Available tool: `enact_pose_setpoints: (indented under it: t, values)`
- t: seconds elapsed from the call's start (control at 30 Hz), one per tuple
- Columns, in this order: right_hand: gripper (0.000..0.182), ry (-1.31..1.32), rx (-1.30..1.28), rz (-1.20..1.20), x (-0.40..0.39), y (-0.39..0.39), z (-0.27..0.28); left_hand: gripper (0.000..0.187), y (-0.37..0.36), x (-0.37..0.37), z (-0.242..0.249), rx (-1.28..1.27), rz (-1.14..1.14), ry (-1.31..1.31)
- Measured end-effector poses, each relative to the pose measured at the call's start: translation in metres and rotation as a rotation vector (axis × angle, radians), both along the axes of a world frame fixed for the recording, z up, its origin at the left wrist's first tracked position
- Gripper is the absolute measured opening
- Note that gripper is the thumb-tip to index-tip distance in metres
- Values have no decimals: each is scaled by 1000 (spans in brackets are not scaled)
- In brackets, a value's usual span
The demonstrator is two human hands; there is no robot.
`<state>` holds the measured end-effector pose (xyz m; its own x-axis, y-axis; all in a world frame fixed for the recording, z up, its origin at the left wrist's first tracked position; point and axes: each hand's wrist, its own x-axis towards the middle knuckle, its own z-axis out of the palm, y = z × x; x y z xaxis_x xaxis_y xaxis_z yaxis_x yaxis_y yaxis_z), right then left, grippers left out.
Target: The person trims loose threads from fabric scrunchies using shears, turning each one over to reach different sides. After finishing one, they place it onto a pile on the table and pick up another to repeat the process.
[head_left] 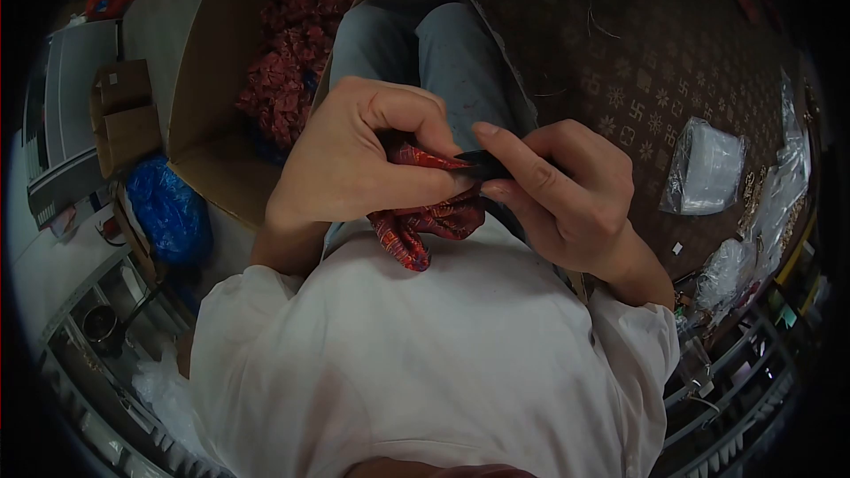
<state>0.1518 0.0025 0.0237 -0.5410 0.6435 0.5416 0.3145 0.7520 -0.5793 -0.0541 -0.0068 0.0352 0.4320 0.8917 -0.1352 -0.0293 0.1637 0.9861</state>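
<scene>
My left hand (354,155) is closed, thumb and forefinger pinching a small red patterned fabric piece (416,239). Folded ends of the cloth hang below the fingers, in front of the white shirt. Between the thumb and fingers of my right hand (571,190) is a narrow, dark pointed object (481,165), whose exact kind I cannot make out. Its tip meets the fabric beside the left fingertips. The fingers partly hide both things.
An open cardboard box (208,80) at upper left holds many red fabric pieces (297,53). A patterned brown cloth surface (620,80) spreads to the right, bearing a stack in clear plastic (708,166). A blue plastic bag (168,210) lies at left.
</scene>
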Motion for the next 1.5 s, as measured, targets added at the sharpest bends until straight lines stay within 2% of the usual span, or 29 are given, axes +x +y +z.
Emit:
enact_pose_setpoints:
  t: [0.23,0.43,0.5,0.53,0.6,0.63,0.7,0.73,0.8,0.83,0.9,1.0,1.13,1.2,1.27,1.33,1.4,1.43,1.5]
  values:
    - [39,-72,26,24,3,-1,3,6,-1,3,1,-20,27,-1]
    - [27,-33,-14,11,3,2,2,6,-1,4,4,-31,38,18]
    - [24,101,-396,-33,4,4,5,6,-2,5,6,-48,34,18]
    - [24,103,-394,-36,3,3,4,6,-2,6,6,-69,39,29]
    - [24,355,-675,-79,0,2,1,7,-1,7,6,-87,38,41]
    - [24,357,-671,-86,-1,2,2,7,0,7,6,-87,31,39]
    - [26,179,-675,84,-1,2,6,7,1,9,4,-86,9,35]
    - [26,183,-673,69,-2,2,5,7,2,10,2,-38,-21,91]
    - [22,90,-1022,96,-4,5,2,7,1,13,-2,15,-63,145]
    - [22,95,-1019,88,-3,7,1,7,0,15,-3,-16,-31,97]
    - [15,354,-1367,101,-1,11,-1,7,0,16,-1,-44,3,57]
    - [10,367,-1449,64,4,16,-6,7,0,12,4,-141,49,73]
    - [10,328,-1391,33,7,18,-13,6,-1,3,1,-164,120,72]
    - [18,322,-1313,8,8,18,-13,6,4,-9,-5,-125,152,72]
    - [18,340,-1259,-6,13,20,-15,6,9,-27,-10,40,471,212]
    - [18,357,-1245,25,10,21,-15,6,9,-44,-9,15,505,178]
    - [13,369,-1025,7,5,18,-15,6,5,-47,-3,28,436,241]
    - [13,362,-1046,25,0,18,-15,6,2,-45,-2,10,455,249]
    - [18,288,-520,74,-7,15,-11,5,-1,-28,1,53,294,194]
